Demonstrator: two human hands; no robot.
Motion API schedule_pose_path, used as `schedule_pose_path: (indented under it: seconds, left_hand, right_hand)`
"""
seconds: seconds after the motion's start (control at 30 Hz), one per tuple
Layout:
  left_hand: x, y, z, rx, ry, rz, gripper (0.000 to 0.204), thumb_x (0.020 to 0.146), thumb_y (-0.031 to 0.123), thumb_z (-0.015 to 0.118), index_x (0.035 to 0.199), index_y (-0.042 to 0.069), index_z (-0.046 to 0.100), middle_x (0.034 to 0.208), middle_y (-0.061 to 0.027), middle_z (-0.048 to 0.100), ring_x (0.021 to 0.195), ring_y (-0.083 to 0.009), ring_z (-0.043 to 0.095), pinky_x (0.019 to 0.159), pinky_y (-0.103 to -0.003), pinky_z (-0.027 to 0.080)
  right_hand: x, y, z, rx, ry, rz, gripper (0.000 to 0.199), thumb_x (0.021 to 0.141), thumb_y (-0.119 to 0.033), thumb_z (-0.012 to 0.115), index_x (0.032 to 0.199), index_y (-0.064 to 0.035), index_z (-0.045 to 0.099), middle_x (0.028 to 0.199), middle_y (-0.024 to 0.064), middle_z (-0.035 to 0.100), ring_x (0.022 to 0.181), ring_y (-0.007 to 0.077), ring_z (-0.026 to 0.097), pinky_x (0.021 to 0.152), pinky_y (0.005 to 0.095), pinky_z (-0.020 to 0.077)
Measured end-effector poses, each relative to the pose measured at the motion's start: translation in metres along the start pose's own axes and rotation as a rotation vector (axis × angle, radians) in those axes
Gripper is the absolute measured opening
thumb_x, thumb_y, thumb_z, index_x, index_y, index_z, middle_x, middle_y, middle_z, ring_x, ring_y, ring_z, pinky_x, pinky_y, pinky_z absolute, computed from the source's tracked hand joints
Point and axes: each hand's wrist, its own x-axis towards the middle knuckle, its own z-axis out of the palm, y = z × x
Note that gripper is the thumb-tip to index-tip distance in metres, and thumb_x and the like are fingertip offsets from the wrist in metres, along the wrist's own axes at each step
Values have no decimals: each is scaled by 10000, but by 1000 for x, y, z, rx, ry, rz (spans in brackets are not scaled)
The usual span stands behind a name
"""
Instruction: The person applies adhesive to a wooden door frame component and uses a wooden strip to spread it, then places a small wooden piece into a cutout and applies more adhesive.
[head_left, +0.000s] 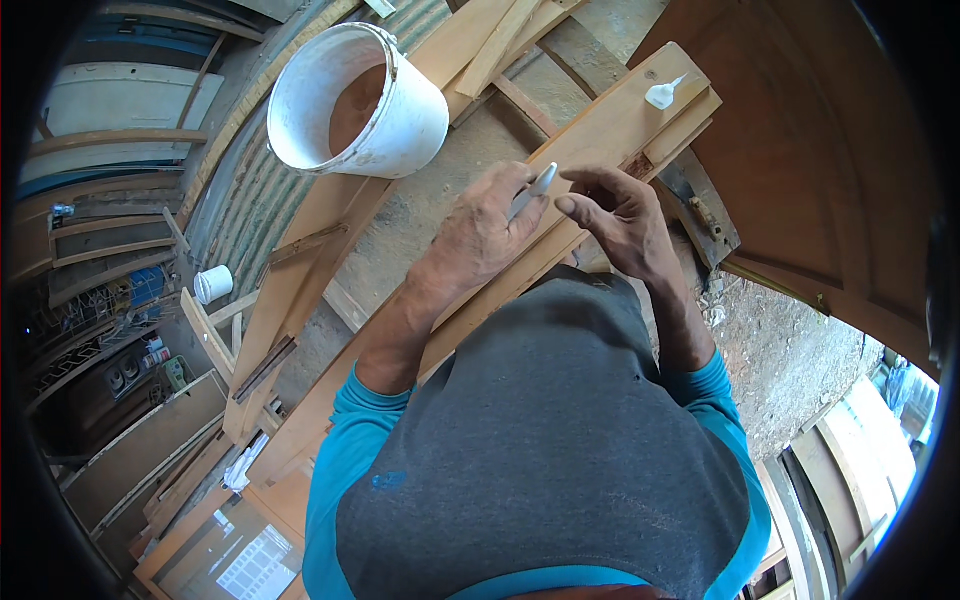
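My left hand [484,225] is closed around a small white object with a narrow rounded tip [545,179]. Most of that object is hidden by my fingers, so its exact kind does not show. Just to its right, my right hand [625,217] has thumb and forefinger curved but apart, with nothing visible between them. Both hands are above a long wooden board [590,133] that runs from lower left to upper right. On the board's far right end sits a small white glue bottle [660,95] with a thin clear nozzle.
A large white bucket [420,115] with brown contents stands left of my hands. A brown panelled wooden door [800,150] rises at the right. Further left are a small white tub [212,285], planks and shelves of clutter. Rough gravelly ground [780,360] lies at right.
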Motion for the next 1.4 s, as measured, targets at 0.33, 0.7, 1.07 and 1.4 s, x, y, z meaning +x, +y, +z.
schedule_pose_path:
  seconds: [0.33, 0.7, 1.07, 1.4]
  left_hand:
    - [6, 8, 0, 158, 94, 24, 219, 964, 90, 777, 1134, 53, 645, 1074, -164, 700, 945, -365, 746, 754, -456, 601]
    - [10, -2, -4, -127, 104, -21, 238, 972, 148, 824, 1136, 25, 702, 962, -105, 744, 841, -176, 708, 738, -344, 569]
    - [1, -13, 4, 20, 155, 42, 300, 927, 180, 850, 1135, 42, 684, 1029, -156, 742, 906, -331, 754, 775, -439, 595]
    - [-12, -38, -24, -674, -294, -249, 273, 1022, 220, 779, 1218, 37, 726, 1004, -54, 761, 930, -148, 717, 811, -310, 575]
  right_hand:
    - [34, 7, 12, 29, -73, -45, 328, 1003, -350, 814, 992, -26, 763, 769, -32, 603, 731, 63, 520, 632, 277, 440]
    - [42, 2, 14, -135, -41, -180, 404, 1033, -376, 774, 865, -30, 649, 717, 1, 505, 707, 83, 448, 608, 314, 402]
    - [47, -3, 19, -272, -84, -48, 514, 1039, -466, 745, 836, 0, 671, 630, 62, 541, 622, 126, 519, 562, 354, 431]
    - [30, -22, 6, -311, -163, -389, 392, 1067, -372, 723, 927, -7, 685, 747, 59, 609, 719, 130, 587, 638, 332, 493]
